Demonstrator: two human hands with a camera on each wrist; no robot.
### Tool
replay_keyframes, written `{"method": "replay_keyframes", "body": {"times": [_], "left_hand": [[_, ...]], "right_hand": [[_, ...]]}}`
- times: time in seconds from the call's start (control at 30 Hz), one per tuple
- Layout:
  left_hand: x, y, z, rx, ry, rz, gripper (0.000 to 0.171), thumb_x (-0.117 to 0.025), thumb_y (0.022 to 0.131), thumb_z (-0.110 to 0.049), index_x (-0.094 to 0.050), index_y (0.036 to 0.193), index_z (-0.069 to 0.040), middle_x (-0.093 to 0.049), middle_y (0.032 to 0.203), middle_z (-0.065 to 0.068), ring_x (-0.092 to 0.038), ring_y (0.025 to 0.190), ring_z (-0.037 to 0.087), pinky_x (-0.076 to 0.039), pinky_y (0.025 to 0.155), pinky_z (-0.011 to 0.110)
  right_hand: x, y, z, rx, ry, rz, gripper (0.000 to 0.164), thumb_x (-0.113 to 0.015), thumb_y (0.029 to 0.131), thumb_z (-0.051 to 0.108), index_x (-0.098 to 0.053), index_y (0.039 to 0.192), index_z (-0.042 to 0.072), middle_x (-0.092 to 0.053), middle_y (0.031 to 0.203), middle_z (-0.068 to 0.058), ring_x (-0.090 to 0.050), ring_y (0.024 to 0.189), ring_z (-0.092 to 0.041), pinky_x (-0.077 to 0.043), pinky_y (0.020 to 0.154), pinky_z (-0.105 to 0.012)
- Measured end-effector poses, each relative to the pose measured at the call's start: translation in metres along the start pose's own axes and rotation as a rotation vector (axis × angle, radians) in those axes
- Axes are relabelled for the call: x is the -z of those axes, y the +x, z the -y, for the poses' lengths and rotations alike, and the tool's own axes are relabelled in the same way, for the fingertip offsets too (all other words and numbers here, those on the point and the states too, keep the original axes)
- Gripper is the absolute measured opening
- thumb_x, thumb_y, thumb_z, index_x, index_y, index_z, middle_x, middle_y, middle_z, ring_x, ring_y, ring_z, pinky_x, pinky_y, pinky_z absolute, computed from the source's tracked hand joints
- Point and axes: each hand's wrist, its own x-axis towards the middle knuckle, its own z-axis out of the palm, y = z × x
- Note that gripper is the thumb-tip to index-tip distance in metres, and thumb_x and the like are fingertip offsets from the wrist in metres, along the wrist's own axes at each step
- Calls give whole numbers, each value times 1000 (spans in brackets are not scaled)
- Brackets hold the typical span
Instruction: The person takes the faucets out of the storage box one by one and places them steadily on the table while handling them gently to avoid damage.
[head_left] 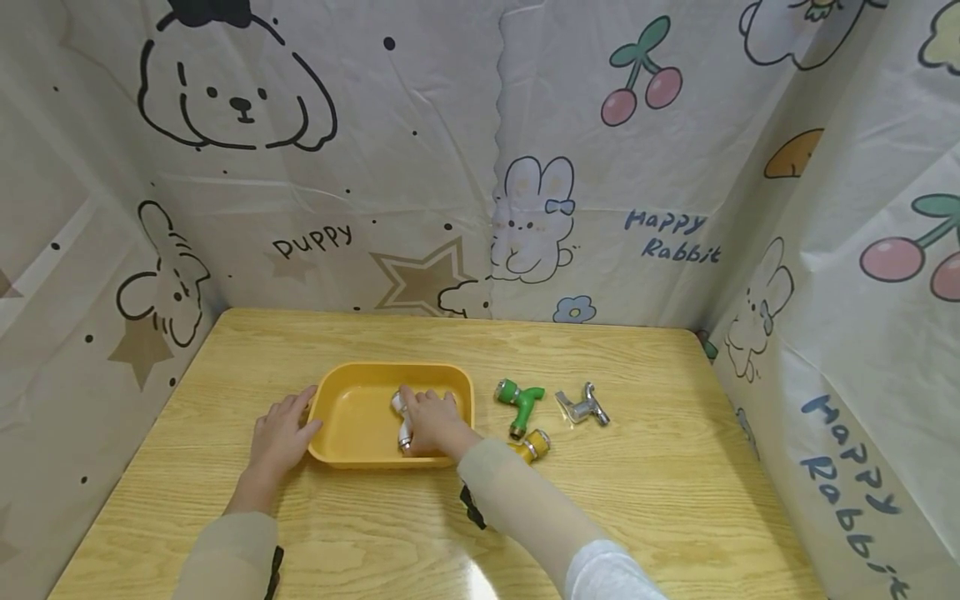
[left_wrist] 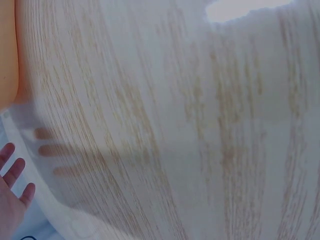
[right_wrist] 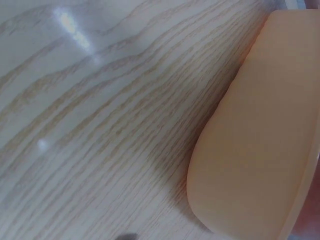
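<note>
A white faucet lies inside the yellow tray, partly covered by my right hand. The index finger of that hand meets the faucet's far end and the thumb is by its near end, so the hand appears to hold it. At the tray's left wall, my left hand rests with fingers extended, the tips touching the rim. In the left wrist view, some fingers of the left hand show spread at the lower left. The right wrist view has the tray's outer wall filling its right side.
Right of the tray on the wooden table lie a green faucet and a silver faucet. A yellow faucet is half hidden behind the right sleeve. Printed cloth encloses the back and sides.
</note>
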Motion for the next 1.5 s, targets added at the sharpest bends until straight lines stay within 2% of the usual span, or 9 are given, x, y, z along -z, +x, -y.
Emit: {"method": "replay_keyframes", "body": {"times": [0.2, 0.47, 0.67, 0.97, 1.2, 1.5], "left_hand": [[0, 0, 0, -6, -7, -4, 57, -43, 93, -30, -27, 142, -5, -41, 129, 23, -36, 114, 43, -24, 91, 63], [1, 0, -2, -10, -17, 2, 58, -44, 93, -31, -26, 142, -5, -40, 130, 24, -34, 115, 44, -22, 91, 63], [1, 1, -2, -11, -10, 3, 58, -44, 93, -31, -27, 142, -5, -40, 130, 25, -34, 115, 44, -23, 91, 63], [3, -1, -3, -4, -10, 3, 59, -44, 93, -33, -27, 142, -4, -40, 130, 25, -35, 115, 45, -23, 92, 63], [3, -1, -3, -3, -12, 6, 59, -44, 93, -32, -27, 142, -4, -40, 131, 25, -35, 115, 45, -23, 92, 64], [3, -1, -2, -10, -13, 5, 58, -45, 93, -30, -27, 142, -5, -40, 130, 25, -35, 115, 45, -22, 92, 64]], "right_hand": [[1, -3, -2, 5, 65, -9, 106, -69, 69, 58, -8, 147, 20, -41, 140, 1, -34, 130, -19, -26, 105, -48], [9, -8, -7, 20, 81, -60, 113, -72, 63, 61, -10, 147, 17, -42, 139, -1, -38, 127, -20, -31, 101, -46], [19, -13, -11, 28, 163, -87, 117, -75, 60, 58, -8, 147, 18, -39, 141, -4, -34, 130, -26, -25, 105, -50], [39, -24, -15, 41, 147, -162, 123, -77, 55, 60, -7, 147, 18, -44, 137, -1, -42, 122, -22, -32, 100, -46], [49, -37, -23, 63, 196, -228, 124, -80, 54, 56, -9, 147, 17, -46, 135, -4, -41, 123, -23, -27, 103, -49], [56, -56, -42, 38, 200, -297, 122, -78, 54, 58, -10, 147, 18, -47, 134, -4, -44, 120, -21, -31, 101, -46]]}}
